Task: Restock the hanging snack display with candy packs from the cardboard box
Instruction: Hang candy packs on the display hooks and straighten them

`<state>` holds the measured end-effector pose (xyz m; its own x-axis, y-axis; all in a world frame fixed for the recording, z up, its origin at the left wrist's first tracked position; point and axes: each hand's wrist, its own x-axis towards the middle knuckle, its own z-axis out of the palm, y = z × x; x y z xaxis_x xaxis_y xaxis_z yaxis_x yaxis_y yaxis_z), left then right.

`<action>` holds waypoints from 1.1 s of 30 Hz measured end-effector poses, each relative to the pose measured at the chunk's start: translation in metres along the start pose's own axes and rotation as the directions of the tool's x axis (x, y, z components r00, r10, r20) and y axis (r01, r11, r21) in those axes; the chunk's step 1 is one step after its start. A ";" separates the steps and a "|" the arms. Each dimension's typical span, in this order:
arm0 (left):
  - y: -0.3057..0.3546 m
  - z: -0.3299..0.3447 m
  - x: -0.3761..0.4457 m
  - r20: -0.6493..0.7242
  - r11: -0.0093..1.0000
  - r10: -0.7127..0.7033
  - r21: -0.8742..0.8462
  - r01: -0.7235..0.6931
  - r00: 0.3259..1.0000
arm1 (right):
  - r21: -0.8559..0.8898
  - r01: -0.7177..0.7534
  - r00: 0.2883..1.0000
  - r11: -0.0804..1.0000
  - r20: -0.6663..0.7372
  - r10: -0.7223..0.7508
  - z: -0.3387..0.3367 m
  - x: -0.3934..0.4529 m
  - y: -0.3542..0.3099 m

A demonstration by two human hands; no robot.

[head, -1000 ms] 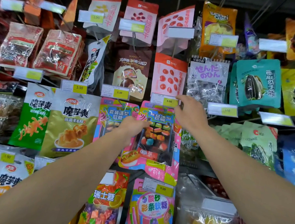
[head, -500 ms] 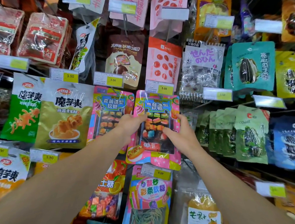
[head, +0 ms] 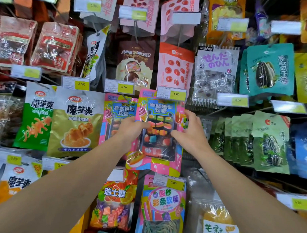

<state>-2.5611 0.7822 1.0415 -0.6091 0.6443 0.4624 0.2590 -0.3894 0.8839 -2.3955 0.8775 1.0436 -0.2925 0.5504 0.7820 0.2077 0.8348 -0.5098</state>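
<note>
A pink and blue sushi-shaped candy pack (head: 157, 148) hangs in the middle of the display, under a 5.00 price tag (head: 171, 93). My left hand (head: 131, 128) holds its left edge, thumb across the front. My right hand (head: 190, 132) grips its right edge with curled fingers. A second pack of the same candy (head: 120, 108) hangs on the hook to the left, partly behind my left hand. The cardboard box is out of view.
Snack bags fill the hooks all round: green and gold konjac bags (head: 76, 123) on the left, green seed packs (head: 269, 142) on the right, a sour-strip candy pack (head: 161, 208) below, a red-dotted pouch (head: 176, 68) above. Price tags jut out on the hook ends.
My right hand dropped from the hook's price tag to the pack's right edge. The left hand stayed on the left edge. My view tilted down, then lifted slightly.
</note>
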 end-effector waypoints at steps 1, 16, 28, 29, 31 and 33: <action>-0.002 -0.006 0.002 -0.030 1.000 -0.020 -0.008 0.020 0.999 | -0.023 0.025 1.000 0.999 -0.005 -0.025 0.001 0.003 -0.003; 0.007 -0.110 0.000 -0.245 0.988 0.017 0.151 0.021 0.969 | -0.363 0.402 0.915 0.841 0.129 -0.382 0.077 0.054 -0.101; 0.014 -0.152 0.028 -0.194 0.970 0.053 0.242 -0.005 0.980 | -0.462 0.344 0.931 0.817 0.054 -0.362 0.104 0.090 -0.133; 0.013 -0.153 0.030 -0.181 0.968 0.048 0.250 -0.001 0.982 | -0.446 0.331 0.933 0.831 0.026 -0.358 0.102 0.092 -0.135; 0.013 -0.153 0.032 -0.151 0.969 0.030 0.248 0.008 0.988 | -0.411 0.299 0.944 0.861 -0.007 -0.331 0.099 0.094 -0.138; 0.012 -0.152 0.032 -0.113 0.974 0.018 0.227 0.009 0.993 | -0.393 0.280 0.950 0.876 -0.019 -0.312 0.096 0.095 -0.140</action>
<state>-2.6913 0.6976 1.0564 -0.6855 0.5585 0.4670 0.4169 -0.2247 0.8807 -2.5423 0.8144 1.1544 -0.3249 0.2619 0.9088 0.4666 0.8802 -0.0868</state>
